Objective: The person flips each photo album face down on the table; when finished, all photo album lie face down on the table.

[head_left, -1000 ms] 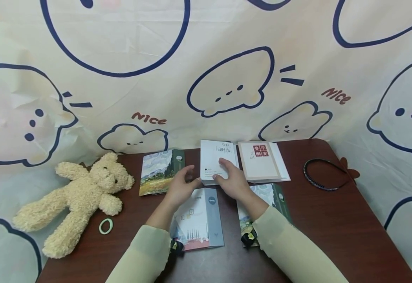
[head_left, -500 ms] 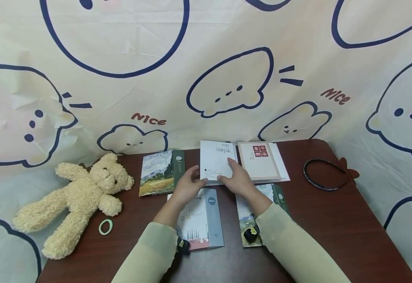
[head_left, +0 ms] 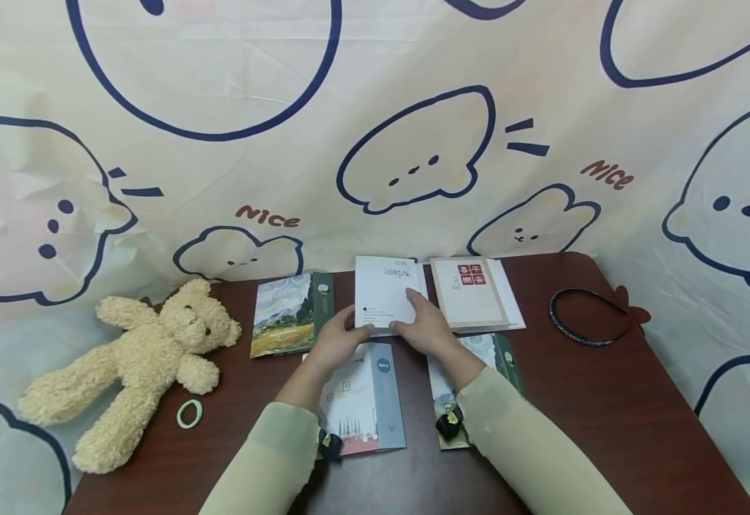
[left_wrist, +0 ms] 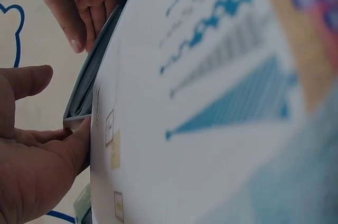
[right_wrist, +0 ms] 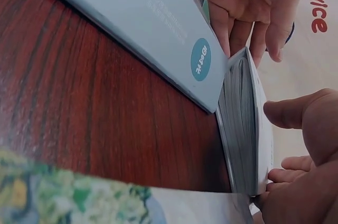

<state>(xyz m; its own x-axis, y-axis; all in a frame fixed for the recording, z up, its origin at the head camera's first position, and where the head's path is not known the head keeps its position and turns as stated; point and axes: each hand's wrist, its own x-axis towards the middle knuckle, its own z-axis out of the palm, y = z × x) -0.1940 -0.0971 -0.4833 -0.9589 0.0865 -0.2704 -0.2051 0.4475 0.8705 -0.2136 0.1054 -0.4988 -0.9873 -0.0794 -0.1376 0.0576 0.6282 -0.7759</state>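
Observation:
A thick white book [head_left: 387, 290] with printed characters lies at the back middle of the table. In the right wrist view its grey page edges [right_wrist: 240, 123] show between the covers. My left hand [head_left: 336, 340] touches the book's left side with its fingertips, thumb raised near the front corner. From the right, my right hand [head_left: 429, 329] rests against the same book, its fingers along the right side and thumb near the front edge. Neither hand is curled round it. Below the hands lies a pale book with a blue-grey band [head_left: 387, 393].
A cream book with a red emblem [head_left: 471, 293] lies to the right. A landscape-covered book [head_left: 284, 315] is at left, a similar book [head_left: 448, 400] under my right forearm. A teddy bear [head_left: 156, 365], a green ring [head_left: 189, 413] and a headband [head_left: 574, 332] flank them on the table [head_left: 606, 422].
The white book has shifted slightly left, widening the gap to the cream book. My left hand has come in to its left side, and my right hand has stayed against it.

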